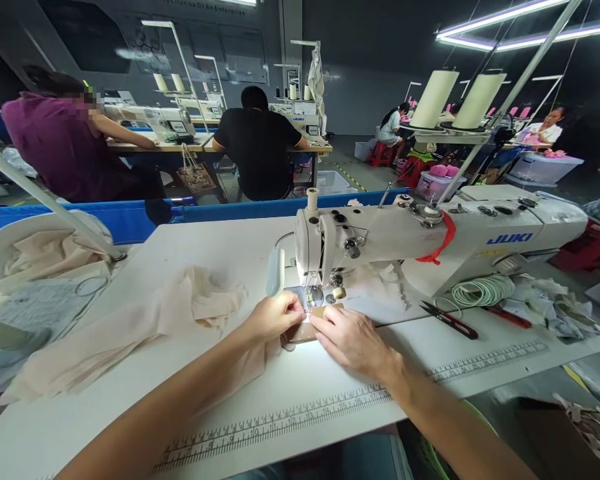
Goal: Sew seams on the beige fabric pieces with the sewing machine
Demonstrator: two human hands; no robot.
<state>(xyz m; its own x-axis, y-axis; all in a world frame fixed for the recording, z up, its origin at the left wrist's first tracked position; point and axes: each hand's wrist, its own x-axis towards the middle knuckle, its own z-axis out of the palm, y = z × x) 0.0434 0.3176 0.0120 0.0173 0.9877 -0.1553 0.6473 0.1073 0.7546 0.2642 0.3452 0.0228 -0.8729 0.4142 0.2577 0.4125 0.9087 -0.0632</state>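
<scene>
Both hands are at the needle area of a white JUKI sewing machine [365, 233]. My left hand [275, 315] is closed in a pinch at the edge of thin beige fabric [210, 300], just left of the presser foot. Close by on the right, my right hand [353, 340] has its fingers bent and thumb and forefinger together at the lit fabric edge. A shiny tan plate [300, 333] shows between the hands. The fingertips partly hide the fabric there. More of it lies in loose folds to the left, partly under my left forearm.
Red-handled scissors [450, 320], a coil of pale green cord [483, 291] and fabric scraps [555, 307] lie at the right. A printed ruler [280, 427] runs along the table's front. Thread cones [434, 100] stand above the machine. Other people sit at machines beyond.
</scene>
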